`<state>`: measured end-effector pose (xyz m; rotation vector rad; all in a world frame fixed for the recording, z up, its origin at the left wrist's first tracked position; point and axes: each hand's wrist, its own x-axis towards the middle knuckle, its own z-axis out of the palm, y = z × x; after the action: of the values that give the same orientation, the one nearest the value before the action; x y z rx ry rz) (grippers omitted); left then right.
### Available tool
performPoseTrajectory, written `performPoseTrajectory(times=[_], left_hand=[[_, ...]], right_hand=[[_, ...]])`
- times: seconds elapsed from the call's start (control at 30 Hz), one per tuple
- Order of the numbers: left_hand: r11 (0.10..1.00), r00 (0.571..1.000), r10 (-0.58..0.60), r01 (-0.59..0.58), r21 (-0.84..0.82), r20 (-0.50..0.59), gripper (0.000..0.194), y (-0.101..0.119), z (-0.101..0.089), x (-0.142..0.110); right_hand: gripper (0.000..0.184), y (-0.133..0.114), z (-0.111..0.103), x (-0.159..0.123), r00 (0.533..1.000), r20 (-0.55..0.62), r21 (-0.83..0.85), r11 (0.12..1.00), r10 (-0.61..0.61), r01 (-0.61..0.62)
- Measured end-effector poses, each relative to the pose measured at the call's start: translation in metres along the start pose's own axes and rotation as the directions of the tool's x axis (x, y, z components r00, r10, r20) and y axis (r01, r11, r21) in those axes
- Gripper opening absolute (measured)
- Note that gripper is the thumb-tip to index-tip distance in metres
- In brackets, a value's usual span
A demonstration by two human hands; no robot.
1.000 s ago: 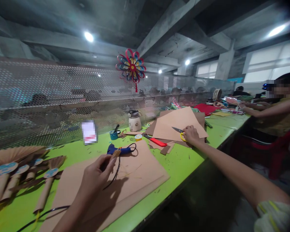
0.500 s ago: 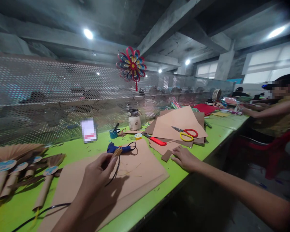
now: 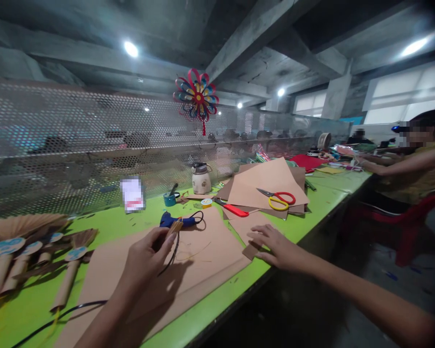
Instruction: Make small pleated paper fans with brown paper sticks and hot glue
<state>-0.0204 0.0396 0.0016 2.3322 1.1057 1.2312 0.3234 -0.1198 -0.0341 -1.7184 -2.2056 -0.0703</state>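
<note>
Craft workshop (scissors (image 3: pixel 271 194), paper (image 3: pixel 217 246))

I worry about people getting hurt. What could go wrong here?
The black cord runs close by the left hand, so a tug might drag the blue glue gun. The scissors lie near the right hand and could nick it. The left hand might squeeze its small brown bundle too hard and crease it.
</note>
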Motion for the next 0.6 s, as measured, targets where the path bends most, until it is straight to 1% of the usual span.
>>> performPoseTrajectory(times=[0.03, 0.1, 0.2, 0.27, 0.37, 0.5, 0.6], left_hand=[[1.000, 1.000, 0.001, -0.001, 0.002, -0.002, 0.038, 0.000, 0.000, 0.000], [1.000, 1.000, 0.007, -0.007, 0.002, -0.008, 0.037, 0.000, -0.001, 0.000], [1.000, 1.000, 0.009, -0.009, -0.001, -0.014, 0.036, 0.002, -0.002, 0.001], [1.000, 1.000, 0.004, -0.004, 0.001, -0.016, 0.036, 0.004, -0.003, 0.001], [1.000, 1.000, -0.007, 0.007, -0.005, -0.003, 0.038, 0.009, -0.004, 0.000], [1.000, 0.999, -0.020, 0.021, -0.021, 0.026, 0.040, 0.014, -0.005, -0.001], [0.999, 0.999, -0.032, 0.033, -0.040, 0.029, 0.040, 0.013, -0.005, 0.000]], right_hand=[[0.041, -0.002, -0.004, 0.004, 0.998, 0.044, 0.012, 0.999, -0.043, 0.043], [0.035, -0.005, -0.014, 0.009, 0.984, 0.134, 0.025, 0.993, -0.116, 0.114], [0.025, -0.008, -0.025, 0.013, 0.968, 0.189, 0.006, 0.986, -0.163, 0.165], [0.019, -0.007, -0.026, 0.014, 0.970, 0.186, -0.063, 0.983, -0.159, 0.173], [0.020, -0.005, -0.017, 0.014, 0.974, 0.174, -0.166, 0.971, -0.145, 0.174], [0.020, -0.006, -0.003, 0.013, 0.981, 0.144, -0.194, 0.968, -0.131, 0.158], [0.018, -0.008, 0.002, 0.012, 0.989, 0.099, -0.210, 0.970, -0.106, 0.125]])
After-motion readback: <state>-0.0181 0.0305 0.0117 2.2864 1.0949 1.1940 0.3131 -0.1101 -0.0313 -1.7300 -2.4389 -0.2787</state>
